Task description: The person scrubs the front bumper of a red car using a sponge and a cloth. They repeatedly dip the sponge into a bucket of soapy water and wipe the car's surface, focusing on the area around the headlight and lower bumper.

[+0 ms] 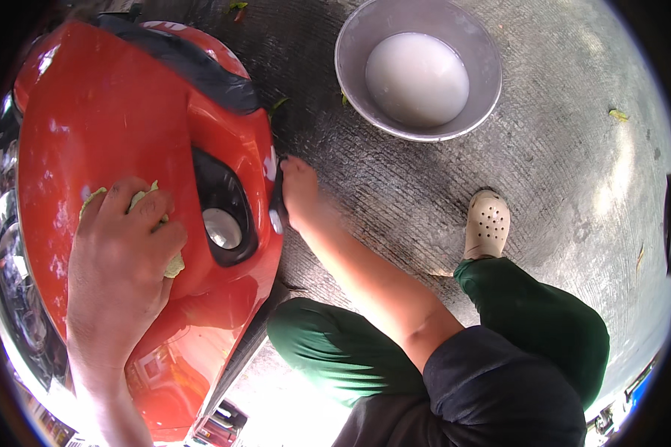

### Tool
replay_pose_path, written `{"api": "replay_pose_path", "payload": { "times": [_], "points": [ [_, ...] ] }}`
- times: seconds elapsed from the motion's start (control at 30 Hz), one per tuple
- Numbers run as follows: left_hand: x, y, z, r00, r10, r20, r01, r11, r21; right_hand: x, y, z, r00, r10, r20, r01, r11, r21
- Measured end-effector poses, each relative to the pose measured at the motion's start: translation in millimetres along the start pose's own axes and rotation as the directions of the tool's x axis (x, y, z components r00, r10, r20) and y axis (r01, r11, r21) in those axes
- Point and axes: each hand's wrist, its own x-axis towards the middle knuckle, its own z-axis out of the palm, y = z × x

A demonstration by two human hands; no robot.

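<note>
My left hand presses a crumpled yellow-green cloth or sponge against the red car bumper. Its fingers are bent over the cloth, which shows between and beside them. At the bumper's outer edge is my right hand, against a narrow dark piece; its fingertips are hidden, so the grip cannot be made out. Between the hands, a round lamp sits in a black recess. Pale streaks and spots mark the red paint.
A grey basin of cloudy whitish water stands on ridged concrete beyond my right hand. Black trim runs along the bumper's far part. My beige clog is planted at the right. Small leaves lie about.
</note>
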Motion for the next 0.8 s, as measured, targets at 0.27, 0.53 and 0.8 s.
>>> {"api": "replay_pose_path", "payload": {
  "times": [0.27, 0.53, 0.8],
  "points": [
    [1, 3, 0, 1.000, 0.014, 0.008, -0.014, 1.000, 0.026, -7, -20, -73, 0.917, 0.189, 0.352, 0.015, 0.864, -0.504],
    [2, 10, -2, 1.000, 0.003, 0.025, -0.004, 1.000, 0.027, 15, -81, -64, 0.679, 0.207, 0.704, 0.562, 0.469, -0.681],
    [3, 7, -1, 0.999, 0.042, 0.002, -0.042, 0.999, 0.011, 4, -76, -69, 0.642, 0.241, 0.728, 0.603, 0.429, -0.673]
  ]
}}
